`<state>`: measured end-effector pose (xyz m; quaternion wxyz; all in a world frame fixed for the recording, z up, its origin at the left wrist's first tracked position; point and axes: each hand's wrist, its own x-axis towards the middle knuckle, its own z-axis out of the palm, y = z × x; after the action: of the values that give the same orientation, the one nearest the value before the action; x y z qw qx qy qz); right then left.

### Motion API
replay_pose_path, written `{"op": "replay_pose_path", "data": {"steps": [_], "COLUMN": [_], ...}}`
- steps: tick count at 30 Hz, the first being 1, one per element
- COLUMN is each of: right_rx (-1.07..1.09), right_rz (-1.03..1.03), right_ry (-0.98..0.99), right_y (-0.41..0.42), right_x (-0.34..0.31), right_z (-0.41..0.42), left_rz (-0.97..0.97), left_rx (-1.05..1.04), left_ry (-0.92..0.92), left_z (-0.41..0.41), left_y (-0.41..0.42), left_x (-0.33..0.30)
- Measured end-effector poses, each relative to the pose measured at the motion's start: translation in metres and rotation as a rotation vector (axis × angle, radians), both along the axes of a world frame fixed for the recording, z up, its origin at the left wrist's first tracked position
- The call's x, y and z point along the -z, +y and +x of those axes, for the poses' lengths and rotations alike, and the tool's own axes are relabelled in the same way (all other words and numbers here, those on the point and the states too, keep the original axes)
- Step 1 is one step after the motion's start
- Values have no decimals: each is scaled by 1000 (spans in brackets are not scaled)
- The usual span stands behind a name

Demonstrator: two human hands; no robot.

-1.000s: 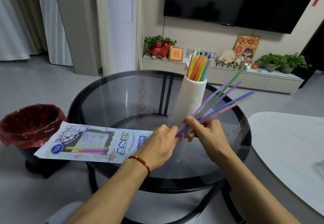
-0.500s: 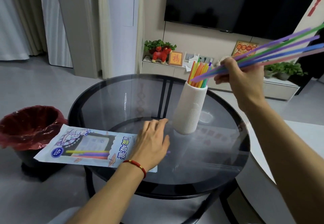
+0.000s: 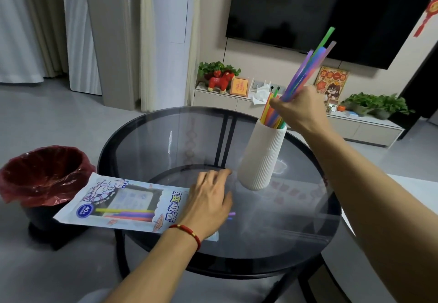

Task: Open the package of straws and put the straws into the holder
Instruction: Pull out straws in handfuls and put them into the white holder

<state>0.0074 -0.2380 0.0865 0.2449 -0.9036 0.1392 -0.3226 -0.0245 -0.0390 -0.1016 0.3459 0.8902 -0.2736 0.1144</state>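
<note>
The right hand (image 3: 299, 110) grips a bunch of straws (image 3: 308, 65) just above the holder (image 3: 263, 158), its fingers (image 3: 276, 103) curled tight round the lower part of the bunch. The straws tilt up and to the right, their top ends fanned a little. The holder stands upright on the far right of the glass bench (image 3: 147, 141) and already has orange, yellow and green straws in it, so its mouth is partly taken.

The left hand (image 3: 208, 198) lies flat on the open end of the package (image 3: 123, 203), fingers straight and a little apart, pinning it to the bench. A few straws show through the package window, and two ends poke out just right of the left hand. So the step in hand looks like dropping this bunch in, with more to fetch afterwards.

To do it well, I would bring the bunch closer to upright first, so the lower ends point into the free part of the mouth rather than onto the straws already there. Lower until the ends are inside the rim, then loosen the fingers and let the straws slide down. The holder is tall and narrow and probably light; a sideways push on its rim could tip it, so press down only.

A bin (image 3: 45, 174) sits on the floor at the left.
</note>
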Motion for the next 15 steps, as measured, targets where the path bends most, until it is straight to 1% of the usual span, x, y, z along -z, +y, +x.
{"op": "replay_pose_path", "data": {"steps": [4,8,12,13,15], "right_rx": [-11,18,-11,-33,-91], "right_rz": [37,-20,37,56,99], "right_ry": [-73,-215,-375,-379,-296], "right_y": [0,1,2,3,4], "right_x": [-6,-6,-9,-9,-8], "right_z": [-4,-3,-2,-2,-1], "left_rz": [-8,-5,-8,-10,-13], "left_rx": [-4,0,3,3,1], "left_ry": [-6,-5,2,7,14], "left_z": [1,2,2,2,2], "left_y": [0,-1,-1,-1,-1], "left_x": [0,-1,1,1,2]}}
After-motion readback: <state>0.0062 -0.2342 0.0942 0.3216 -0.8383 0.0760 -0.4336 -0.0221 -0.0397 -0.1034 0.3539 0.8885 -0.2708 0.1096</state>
